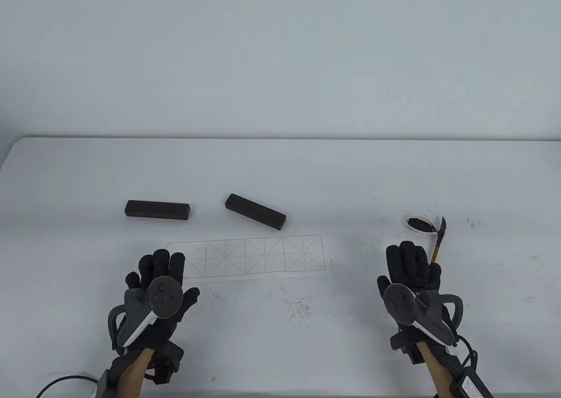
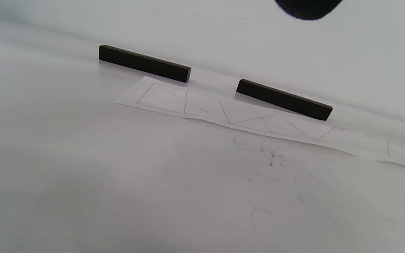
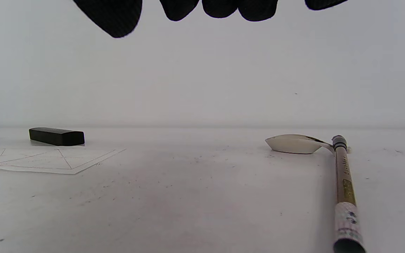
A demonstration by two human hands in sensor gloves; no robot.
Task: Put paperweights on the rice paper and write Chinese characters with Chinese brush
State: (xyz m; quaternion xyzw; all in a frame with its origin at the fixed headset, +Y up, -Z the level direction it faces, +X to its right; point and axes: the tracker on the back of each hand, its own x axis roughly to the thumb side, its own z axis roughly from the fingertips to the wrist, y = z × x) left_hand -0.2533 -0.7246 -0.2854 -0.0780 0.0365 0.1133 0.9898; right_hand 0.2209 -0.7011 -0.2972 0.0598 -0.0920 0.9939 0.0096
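Observation:
A strip of rice paper (image 1: 254,256) with a red grid lies flat on the white table (image 1: 280,174). Two dark bar paperweights sit on the bare table just behind it: the left one (image 1: 158,210) and the right one (image 1: 255,211), angled. The paper (image 2: 244,116) and both bars (image 2: 144,63) (image 2: 284,99) show in the left wrist view. My left hand (image 1: 160,268) hovers open, its fingers over the paper's left end. My right hand (image 1: 410,262) is open and empty, beside the brush (image 1: 438,241). The brush (image 3: 343,182) lies with its tip at the ink dish (image 3: 294,144).
The small white ink dish (image 1: 420,224) holds black ink at the right. Ink smudges (image 1: 300,306) speckle the table in front of the paper. Cables trail from both wrists at the near edge.

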